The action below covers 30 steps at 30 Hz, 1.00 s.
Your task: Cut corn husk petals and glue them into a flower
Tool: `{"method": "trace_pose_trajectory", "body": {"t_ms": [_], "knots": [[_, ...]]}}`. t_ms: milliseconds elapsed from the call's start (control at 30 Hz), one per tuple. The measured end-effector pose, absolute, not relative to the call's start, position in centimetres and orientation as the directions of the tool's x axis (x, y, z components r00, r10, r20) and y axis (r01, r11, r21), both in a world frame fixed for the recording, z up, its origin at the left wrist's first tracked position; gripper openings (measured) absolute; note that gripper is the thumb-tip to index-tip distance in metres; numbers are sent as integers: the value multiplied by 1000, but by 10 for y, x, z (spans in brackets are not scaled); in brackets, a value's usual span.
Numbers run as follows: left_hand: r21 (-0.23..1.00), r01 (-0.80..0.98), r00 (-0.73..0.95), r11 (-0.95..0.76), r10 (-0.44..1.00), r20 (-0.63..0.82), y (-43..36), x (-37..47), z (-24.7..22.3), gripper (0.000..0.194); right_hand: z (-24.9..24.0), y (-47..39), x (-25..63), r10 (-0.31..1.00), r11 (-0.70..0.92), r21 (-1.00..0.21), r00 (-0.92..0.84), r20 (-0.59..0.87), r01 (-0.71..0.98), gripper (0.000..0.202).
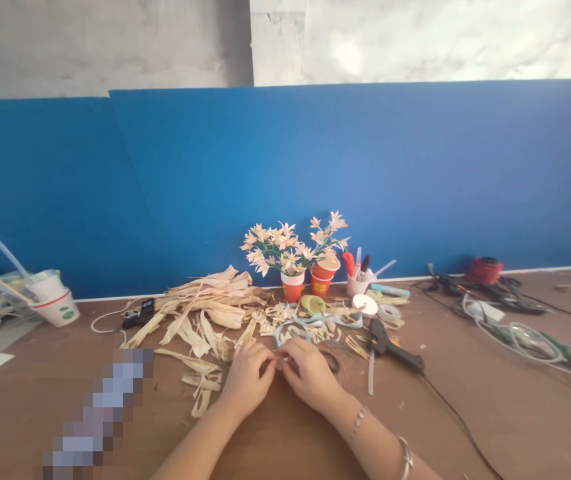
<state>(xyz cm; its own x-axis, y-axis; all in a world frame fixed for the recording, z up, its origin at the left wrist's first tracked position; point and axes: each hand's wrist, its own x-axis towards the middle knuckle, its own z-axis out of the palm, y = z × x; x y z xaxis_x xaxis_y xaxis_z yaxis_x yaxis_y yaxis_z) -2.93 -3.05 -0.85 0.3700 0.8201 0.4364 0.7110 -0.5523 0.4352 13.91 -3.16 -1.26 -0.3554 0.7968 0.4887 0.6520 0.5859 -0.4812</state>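
My left hand and my right hand meet at the fingertips above the brown table, near the middle of the view. Both have their fingers pinched around something small and pale, too small to name. Dried husks lie in a pile beyond and to the left of my left hand. Just past my fingers are small cut husk pieces and a light blue ribbon. Behind these stand pale flowers in red paper cups. A black glue gun rests to the right of my right hand.
A pot of pens and a white disc are behind the glue gun. White cups with straws stand at the far left. Cables and a red object lie at the right. A blue panel borders the table's back.
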Motion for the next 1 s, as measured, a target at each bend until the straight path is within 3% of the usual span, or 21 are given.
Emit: {"method": "trace_pose_trajectory", "body": {"t_ms": [300, 600, 767, 1000], "knots": [[333, 775, 360, -538, 807, 468, -33, -24, -8, 16, -17, -34, 130, 780, 568, -367, -339, 527, 736, 16], [382, 797, 273, -468, 843, 463, -32, -26, -7, 18, -16, -32, 133, 847, 412, -454, -148, 511, 790, 15], [371, 787, 320, -493, 841, 437, -31, -28, -7, 17, -14, -31, 137, 813, 542, -505, -267, 517, 672, 16], [322, 822, 301, -470, 838, 455, -33, -21, -9, 17, -22, -31, 125, 782, 524, -354, -274, 559, 775, 15]]}}
